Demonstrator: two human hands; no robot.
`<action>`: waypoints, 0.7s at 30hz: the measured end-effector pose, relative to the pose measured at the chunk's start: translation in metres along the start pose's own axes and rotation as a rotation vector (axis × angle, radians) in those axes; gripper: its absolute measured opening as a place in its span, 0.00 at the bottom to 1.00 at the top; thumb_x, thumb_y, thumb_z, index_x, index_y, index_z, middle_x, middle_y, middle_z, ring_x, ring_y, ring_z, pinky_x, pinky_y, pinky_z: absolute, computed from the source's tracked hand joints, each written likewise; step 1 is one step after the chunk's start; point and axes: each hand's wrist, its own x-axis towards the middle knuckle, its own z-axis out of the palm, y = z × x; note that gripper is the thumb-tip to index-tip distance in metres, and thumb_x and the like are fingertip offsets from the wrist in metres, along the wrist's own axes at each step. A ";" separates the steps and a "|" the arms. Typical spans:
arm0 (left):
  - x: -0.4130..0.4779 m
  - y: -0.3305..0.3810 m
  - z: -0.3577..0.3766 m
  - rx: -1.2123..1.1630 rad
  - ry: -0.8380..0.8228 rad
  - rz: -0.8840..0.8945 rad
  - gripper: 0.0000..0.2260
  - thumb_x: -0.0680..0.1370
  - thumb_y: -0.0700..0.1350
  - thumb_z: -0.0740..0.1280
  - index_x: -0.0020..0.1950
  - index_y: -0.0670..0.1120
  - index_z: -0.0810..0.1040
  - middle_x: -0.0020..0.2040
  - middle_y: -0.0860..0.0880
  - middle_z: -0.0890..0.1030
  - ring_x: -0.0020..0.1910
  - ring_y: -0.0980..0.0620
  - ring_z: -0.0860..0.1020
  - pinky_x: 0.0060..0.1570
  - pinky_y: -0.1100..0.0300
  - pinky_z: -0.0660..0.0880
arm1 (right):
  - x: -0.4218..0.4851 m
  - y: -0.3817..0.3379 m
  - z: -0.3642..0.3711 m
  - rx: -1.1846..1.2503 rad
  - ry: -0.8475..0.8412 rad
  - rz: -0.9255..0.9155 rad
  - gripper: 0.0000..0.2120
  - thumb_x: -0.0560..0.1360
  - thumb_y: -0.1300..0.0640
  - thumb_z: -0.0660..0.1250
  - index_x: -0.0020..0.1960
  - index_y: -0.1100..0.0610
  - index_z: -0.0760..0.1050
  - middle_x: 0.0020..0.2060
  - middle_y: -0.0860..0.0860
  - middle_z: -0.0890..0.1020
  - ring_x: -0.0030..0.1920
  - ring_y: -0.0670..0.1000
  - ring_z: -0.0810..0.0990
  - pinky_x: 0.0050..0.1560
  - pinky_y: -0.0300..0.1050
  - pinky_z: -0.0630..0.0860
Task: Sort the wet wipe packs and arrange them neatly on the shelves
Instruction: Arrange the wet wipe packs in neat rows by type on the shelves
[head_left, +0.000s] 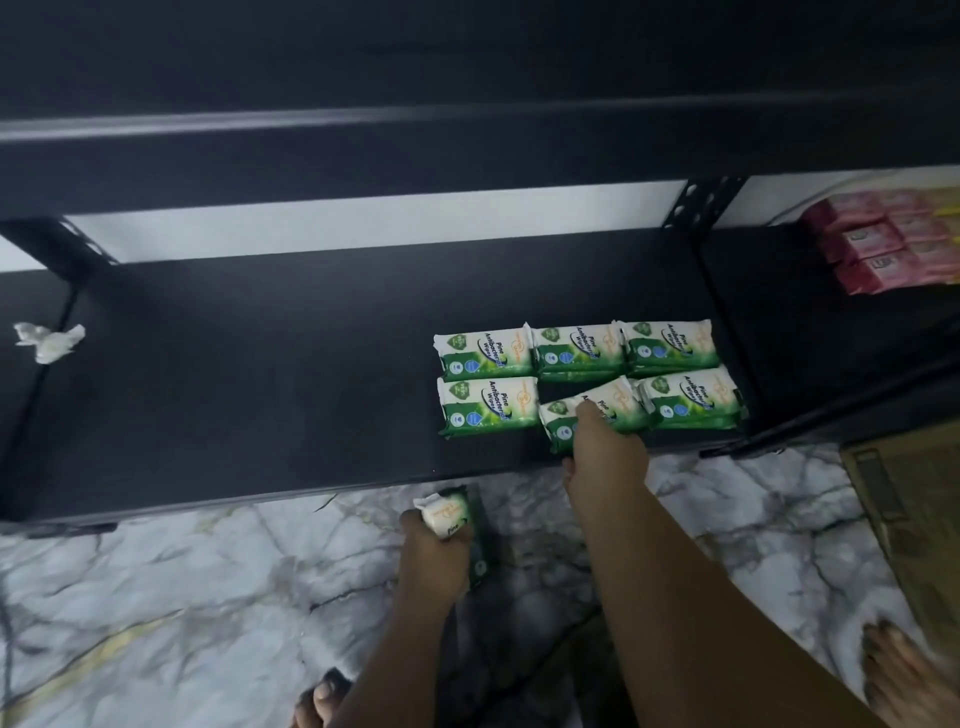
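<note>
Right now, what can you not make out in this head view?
Head view:
Tilted pack: label partly covered by the right hand.
Held pack: one or two, the left hand hides that.
Pink packs: blurred print, cut off by the right edge.
White crumpled thing, left: too blurred to identify.

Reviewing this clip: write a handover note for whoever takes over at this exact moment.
Right hand: holds the tilted pack in the front-middle gap on the shelf, not yet squared.
Left hand: grips a spare pack over the floor, in front of the shelf edge.
Done: five green packs lie flat around the gap, three behind, one each side.
Left: straighten the tilted pack, shelve the spare pack.
Pink packs sit on the neighbouring shelf, right.
</note>
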 end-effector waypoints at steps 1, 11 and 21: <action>-0.002 -0.002 -0.001 -0.028 -0.024 -0.004 0.18 0.75 0.41 0.72 0.57 0.49 0.66 0.47 0.42 0.80 0.40 0.46 0.79 0.42 0.51 0.76 | 0.002 0.004 0.000 0.000 0.012 -0.029 0.48 0.55 0.33 0.68 0.70 0.54 0.70 0.62 0.54 0.78 0.57 0.59 0.81 0.57 0.62 0.81; -0.020 0.000 -0.016 -0.201 -0.233 -0.175 0.20 0.67 0.48 0.66 0.56 0.58 0.67 0.50 0.39 0.81 0.46 0.36 0.84 0.44 0.44 0.80 | -0.010 0.022 -0.023 0.156 -0.010 -0.080 0.22 0.70 0.53 0.76 0.59 0.57 0.72 0.45 0.51 0.80 0.44 0.53 0.82 0.53 0.60 0.82; -0.093 0.068 -0.075 -0.154 -0.222 0.145 0.14 0.71 0.33 0.75 0.52 0.44 0.78 0.44 0.47 0.85 0.40 0.49 0.84 0.35 0.60 0.78 | -0.084 0.009 -0.096 0.164 -0.152 -0.129 0.32 0.70 0.52 0.79 0.69 0.54 0.68 0.59 0.59 0.79 0.50 0.60 0.83 0.51 0.63 0.83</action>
